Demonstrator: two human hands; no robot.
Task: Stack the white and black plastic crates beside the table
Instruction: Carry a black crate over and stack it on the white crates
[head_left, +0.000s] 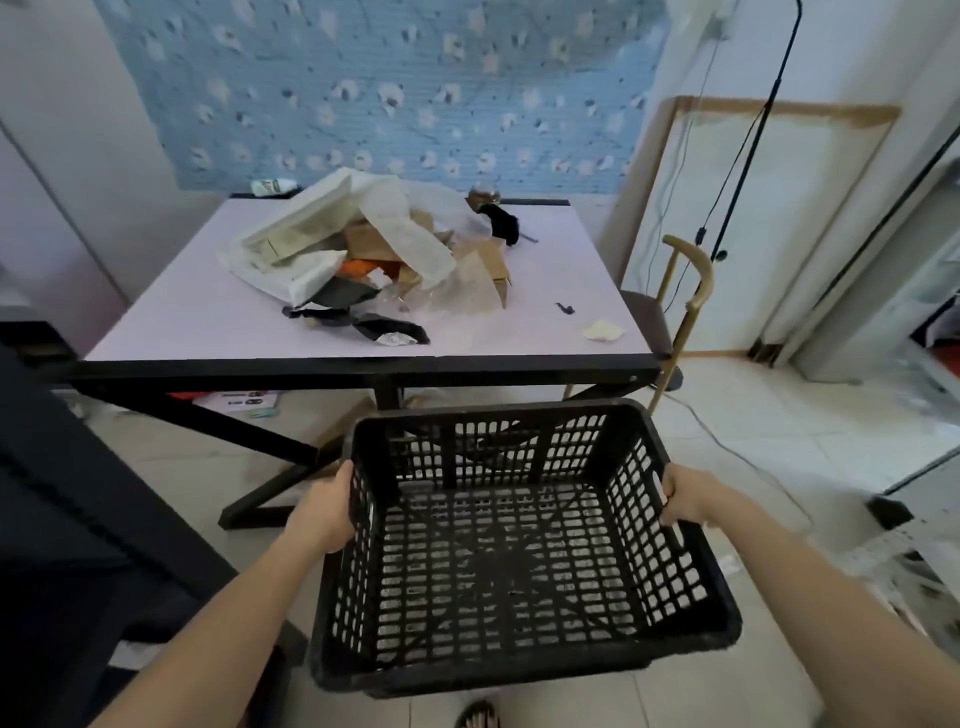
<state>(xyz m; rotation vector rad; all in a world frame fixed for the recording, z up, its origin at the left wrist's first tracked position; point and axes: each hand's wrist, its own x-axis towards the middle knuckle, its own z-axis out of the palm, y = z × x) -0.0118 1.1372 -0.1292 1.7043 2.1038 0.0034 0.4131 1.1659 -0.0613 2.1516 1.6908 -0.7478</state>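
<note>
A black plastic crate (519, 551) with perforated walls and floor hangs in front of me above the tiled floor, empty, its open top facing up. My left hand (324, 512) grips its left wall. My right hand (685, 499) grips the handle slot in its right wall. The crate sits just short of the front edge of the pale-topped table (208, 322). No white crate is in view.
A heap of paper, cardboard and plastic bags (363, 249) covers the table's middle. A chair with a wooden frame (680, 312) stands at the table's right. Dark furniture (62, 519) fills the left side. Cables (727, 441) trail across the floor at right.
</note>
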